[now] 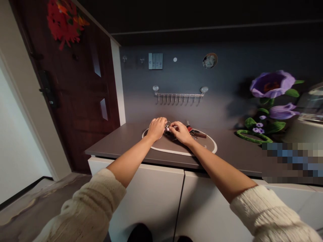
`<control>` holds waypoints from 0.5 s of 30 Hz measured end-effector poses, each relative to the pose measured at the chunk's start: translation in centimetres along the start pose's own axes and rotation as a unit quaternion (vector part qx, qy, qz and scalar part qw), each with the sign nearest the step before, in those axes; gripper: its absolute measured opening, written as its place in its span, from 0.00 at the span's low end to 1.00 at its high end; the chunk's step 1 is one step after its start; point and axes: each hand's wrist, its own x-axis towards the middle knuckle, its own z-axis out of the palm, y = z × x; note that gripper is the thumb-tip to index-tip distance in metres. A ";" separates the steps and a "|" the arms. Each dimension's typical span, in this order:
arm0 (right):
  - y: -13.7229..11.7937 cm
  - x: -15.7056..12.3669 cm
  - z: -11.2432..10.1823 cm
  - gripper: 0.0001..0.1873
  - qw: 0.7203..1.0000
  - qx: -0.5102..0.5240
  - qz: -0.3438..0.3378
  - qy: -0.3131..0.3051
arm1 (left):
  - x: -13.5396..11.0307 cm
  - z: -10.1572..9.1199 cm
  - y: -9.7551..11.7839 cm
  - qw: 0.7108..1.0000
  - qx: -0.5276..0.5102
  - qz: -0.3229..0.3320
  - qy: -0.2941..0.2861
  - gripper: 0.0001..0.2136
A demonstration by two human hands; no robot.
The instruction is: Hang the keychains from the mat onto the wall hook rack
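Note:
My left hand (156, 129) is closed around part of a small bunch of keys (167, 128) over the oval mat (171, 148). Close by on the right, my right hand (180, 132) pinches at the same bunch with thumb and fingertips. Metal pieces and a ring show in the narrow gap between the hands; the finer parts are too small to make out. Just beyond my right hand lie a red item (189, 128) and a brown strip-like item (200, 134), partly covered by that hand. The mat has a white rim.
On the wall behind, a clear rail with several hooks (179, 95) hangs above the dark countertop (108, 141). Purple fabric flowers (272, 85) and a lamp (306, 129) stand at the right. White cabinet doors (148, 191) are below; a dark red door (83, 90) is left.

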 end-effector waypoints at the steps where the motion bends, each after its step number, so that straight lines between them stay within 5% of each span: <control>1: 0.0 0.0 0.0 0.09 1.000 0.001 0.000 0.002 | 0.0 0.0 0.0 1.000 -0.001 -0.003 0.000 0.12; 15: 0.3 0.3 0.2 0.14 0.978 0.182 0.101 0.016 | 0.1 0.3 0.3 0.998 -0.060 -0.031 0.015 0.13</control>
